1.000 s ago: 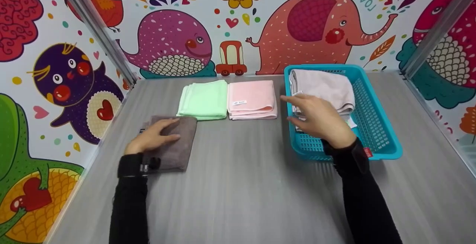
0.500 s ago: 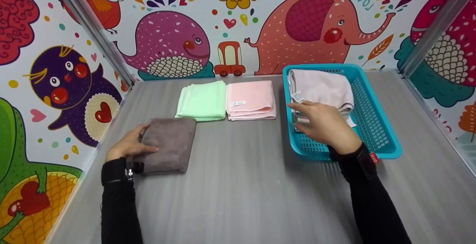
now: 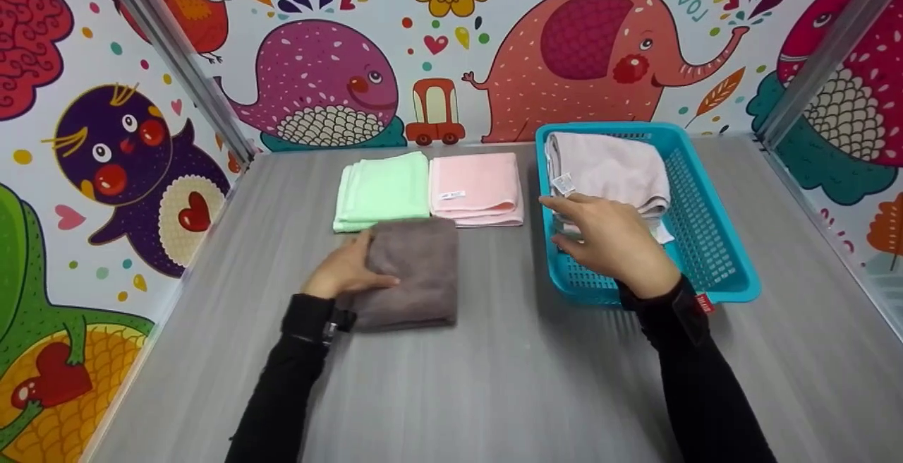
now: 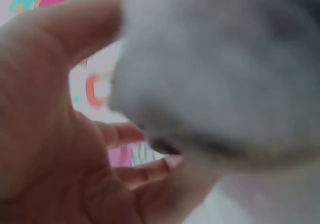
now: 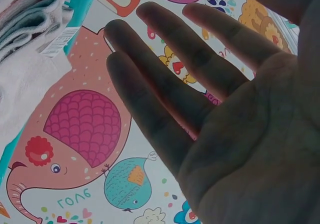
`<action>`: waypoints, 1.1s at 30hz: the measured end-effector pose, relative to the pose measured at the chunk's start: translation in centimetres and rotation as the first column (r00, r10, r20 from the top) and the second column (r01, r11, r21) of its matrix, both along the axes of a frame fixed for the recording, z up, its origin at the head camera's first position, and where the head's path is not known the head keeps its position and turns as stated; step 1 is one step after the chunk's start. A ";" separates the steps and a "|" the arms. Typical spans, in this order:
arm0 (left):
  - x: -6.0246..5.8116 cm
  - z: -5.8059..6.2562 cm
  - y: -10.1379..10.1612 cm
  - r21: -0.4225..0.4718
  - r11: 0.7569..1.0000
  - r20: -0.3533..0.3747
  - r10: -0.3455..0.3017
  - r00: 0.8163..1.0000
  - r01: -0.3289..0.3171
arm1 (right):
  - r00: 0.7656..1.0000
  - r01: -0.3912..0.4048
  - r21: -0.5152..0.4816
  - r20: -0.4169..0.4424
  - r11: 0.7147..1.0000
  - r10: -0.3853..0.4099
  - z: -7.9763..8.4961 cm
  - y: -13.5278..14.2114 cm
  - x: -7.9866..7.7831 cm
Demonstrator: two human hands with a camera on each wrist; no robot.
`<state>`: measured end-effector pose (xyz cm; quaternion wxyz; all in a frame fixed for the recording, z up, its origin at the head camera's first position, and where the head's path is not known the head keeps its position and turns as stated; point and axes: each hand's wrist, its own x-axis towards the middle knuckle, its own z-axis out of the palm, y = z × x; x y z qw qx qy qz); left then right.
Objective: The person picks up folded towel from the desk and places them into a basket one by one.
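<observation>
My left hand [image 3: 346, 269] grips a folded grey-brown towel [image 3: 416, 272] by its left side, thumb on top and the other fingers at the far left edge. In the left wrist view the towel [image 4: 215, 79] is a blurred grey mass between thumb and fingers. The towel's far edge overlaps the front of a folded green towel [image 3: 384, 191]. Over the near left part of a blue basket [image 3: 719, 237] hovers my right hand [image 3: 610, 241], its fingers extended and holding nothing, as the right wrist view shows. A folded pale pink towel [image 3: 614, 163] with a white tag lies in the basket.
A folded pink towel [image 3: 476, 188] lies beside the green one, left of the basket. The grey tabletop [image 3: 458, 392] ends at printed cartoon walls behind and on both sides, with metal posts [image 3: 187, 61] at the corners.
My left hand first shifted to the grey-brown towel's left edge, took hold of it, and then moved it right, toward the middle. The right hand has stayed over the basket, lowering slightly.
</observation>
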<state>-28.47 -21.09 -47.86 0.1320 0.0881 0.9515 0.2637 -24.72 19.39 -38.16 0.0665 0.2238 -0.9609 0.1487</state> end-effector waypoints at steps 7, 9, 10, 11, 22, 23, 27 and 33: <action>1.0 -1.3 4.5 0.020 0.999 -0.059 -0.032 0.998 0.033 | 0.984 0.090 0.077 -0.162 0.993 -0.076 -0.6 -2.9 1.5; 1.2 -1.3 4.8 0.014 0.999 -0.063 -0.029 0.998 0.030 | 0.970 0.107 0.083 -0.228 0.991 -0.086 -0.9 -4.1 2.3; 1.2 -1.3 4.9 0.011 1.000 -0.062 -0.027 0.998 0.027 | 0.964 0.102 0.083 -0.254 0.991 -0.078 -1.1 -4.8 2.7; 1.3 -1.2 4.9 0.007 1.000 -0.058 -0.026 0.998 0.027 | 0.962 0.084 0.074 -0.268 0.994 -0.061 -1.4 -5.4 3.1; 1.4 -1.0 5.6 0.045 0.999 -0.012 -0.013 1.000 0.013 | 0.971 -0.074 0.134 -0.218 0.988 0.102 -8.4 -10.6 3.4; 1.5 -1.0 5.6 0.044 0.999 -0.013 -0.015 1.000 0.015 | 0.978 -0.058 0.157 -0.190 0.986 0.088 -8.9 -10.7 3.2; 1.7 -1.1 5.8 0.045 0.999 -0.027 -0.029 0.999 0.030 | 0.998 -0.045 0.162 -0.025 0.986 0.049 -10.4 -10.5 2.3; 1.6 -1.3 6.1 0.079 0.994 -0.031 -0.072 0.997 0.074 | 0.979 -0.066 0.036 0.196 0.997 0.058 -10.9 -10.3 1.1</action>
